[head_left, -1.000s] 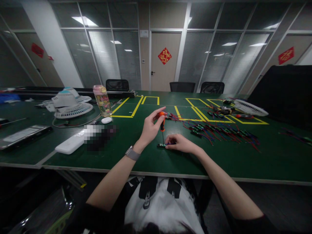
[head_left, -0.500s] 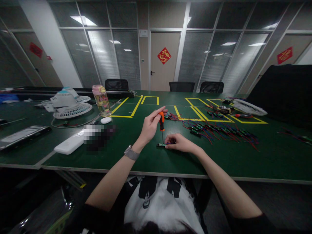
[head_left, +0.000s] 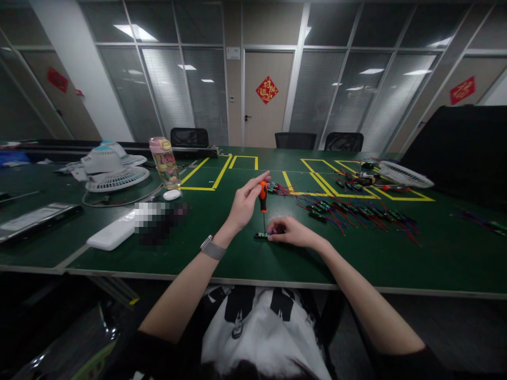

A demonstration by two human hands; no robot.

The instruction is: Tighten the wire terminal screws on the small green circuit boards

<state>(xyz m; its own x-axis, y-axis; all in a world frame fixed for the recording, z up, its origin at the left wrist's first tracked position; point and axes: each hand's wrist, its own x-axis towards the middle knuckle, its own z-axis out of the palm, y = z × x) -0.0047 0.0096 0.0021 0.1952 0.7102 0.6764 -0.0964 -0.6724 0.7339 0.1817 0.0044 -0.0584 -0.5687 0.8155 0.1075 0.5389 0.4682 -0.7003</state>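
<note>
My left hand has its thumb and fingers closed around the top of an orange and black screwdriver. The screwdriver stands upright, its thin shaft reaching down to a small green circuit board on a dark base. Whether the tip sits in a screw is too small to tell. Pinched at its right end, the board lies flat on the table under my right hand. Dark and coloured wires at that end are partly hidden by my fingers.
Several wired circuit boards lie to the right on the green table. On the left are a white power bank, a pink-lidded bottle and white fans. Another fan part rests at the far right.
</note>
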